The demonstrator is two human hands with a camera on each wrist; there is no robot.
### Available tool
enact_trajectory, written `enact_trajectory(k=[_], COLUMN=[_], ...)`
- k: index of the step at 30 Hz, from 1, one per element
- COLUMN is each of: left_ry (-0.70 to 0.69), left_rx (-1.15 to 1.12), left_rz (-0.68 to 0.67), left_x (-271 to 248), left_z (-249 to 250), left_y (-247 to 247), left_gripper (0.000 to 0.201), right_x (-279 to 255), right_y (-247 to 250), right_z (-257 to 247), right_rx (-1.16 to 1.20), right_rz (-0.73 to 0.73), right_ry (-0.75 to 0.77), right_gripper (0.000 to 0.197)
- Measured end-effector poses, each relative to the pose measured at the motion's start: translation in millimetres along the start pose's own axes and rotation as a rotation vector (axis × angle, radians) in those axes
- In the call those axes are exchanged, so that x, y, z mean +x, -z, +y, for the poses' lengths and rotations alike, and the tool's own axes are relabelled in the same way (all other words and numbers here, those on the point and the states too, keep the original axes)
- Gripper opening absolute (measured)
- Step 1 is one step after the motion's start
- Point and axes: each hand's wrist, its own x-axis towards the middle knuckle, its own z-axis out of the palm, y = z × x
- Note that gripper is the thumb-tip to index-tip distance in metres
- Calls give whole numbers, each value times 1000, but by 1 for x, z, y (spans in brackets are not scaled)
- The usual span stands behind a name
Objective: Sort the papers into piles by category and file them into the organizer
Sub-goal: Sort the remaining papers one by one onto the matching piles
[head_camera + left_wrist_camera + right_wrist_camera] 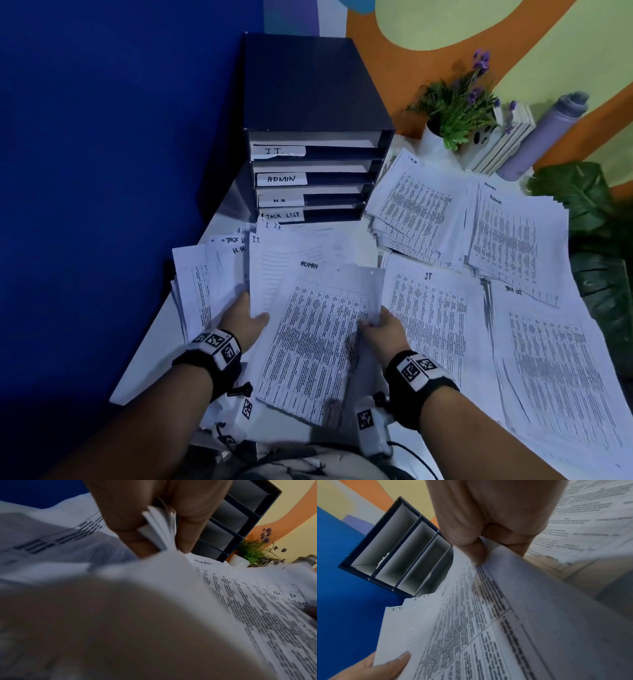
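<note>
The organizer (318, 137) is showing four handwritten shelf labels, top to bottom: "I.T." (279, 151), "ADMIN" (281, 179), "H.R" (280, 200), "TASK LIST" (281, 215). The held sheet (318, 342) is reading "ADMIN"; neighbouring piles are reading "IT" (428, 276), "Admin" (495, 198), "H.R" (412, 161).

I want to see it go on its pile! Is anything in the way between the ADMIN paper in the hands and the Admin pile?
Nothing solid blocks it. The ADMIN sheet, pinched by the right hand and steadied by the left hand, must only pass above the flat IT pile to reach the Admin pile at the far right.
</note>
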Motion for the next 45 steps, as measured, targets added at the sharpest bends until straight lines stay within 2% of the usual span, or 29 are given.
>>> enact_trajectory(k=[3, 5, 8, 10, 12, 13, 14, 15, 17, 18, 20, 22, 24, 27, 29, 31, 34, 36, 40, 45], left_ry=[-63, -83, -119, -148, -181, -206, -229, -255, -280, -280, -276, -281, -279, -251, -246, -253, -250, -239, -218, -187], left_rx=[-29, -87, -177, -216, -237, -240, -242, -247, -265, -284, -309, -318, -319, -308, -297, -272, -229, -221, -246, -302], left_rz=[39, 72, 125, 158, 167, 169, 172, 179, 209, 230, 270, 297, 309, 325, 330, 337, 336, 332, 315, 304], left_x=[-3, -7, -10, -13, -18, -22, -25, -29, -32, -32, -33, -33, -33, -34, -38, -42, -46, -47, -52, -56], left_z=[6, 12, 23, 33, 48, 57, 67, 77, 97, 105, 120, 133, 141, 146, 150, 153, 157, 159, 165, 168], left_y=[3, 5, 3, -1, -7, -12, -17, -22, -34, -40, -51, -61, -69, -79, -85, -90, -99, -104, -115, -122], left_gripper=[54, 53, 46, 42, 40, 39, 38, 38, 38, 37, 35, 34, 33, 32, 30, 32, 33, 32, 30, 24], right_x=[-2, -2, -4, -4, 0, 6, 9, 14, 18, 16, 11, 13, 20, 30, 39, 54, 78, 95, 136, 140], right_y=[6, 16, 39, 59, 79, 90, 103, 115, 139, 150, 169, 186, 201, 231, 253, 272, 294, 306, 327, 341], right_z=[-1, 0, -5, -13, -21, -22, -25, -24, -22, -20, -17, -8, 1, 5, 9, 13, 18, 23, 40, 33], right_rx=[92, 139, 0, -118, -101, -53, 18, 85, 137, 105, 58, 56, 96, 147, 156, 189, 321, 246, -22, -114], right_rz=[-85, -207, -370, -323, -140, -60, -26, -51, -202, -281, -367, -291, -32, 409, 589, 618, 413, 353, 411, 496], right_ry=[11, -61, -127, -44, 32, 51, 65, 40, -54, -93, -110, -77, -42, 20, 47, 35, -15, -14, -54, -64], right_gripper=[25, 41, 51, 37, 16, 15, 24, 47, 91, 98, 93, 87, 71, 34, 21, 26, 49, 55, 45, 50])
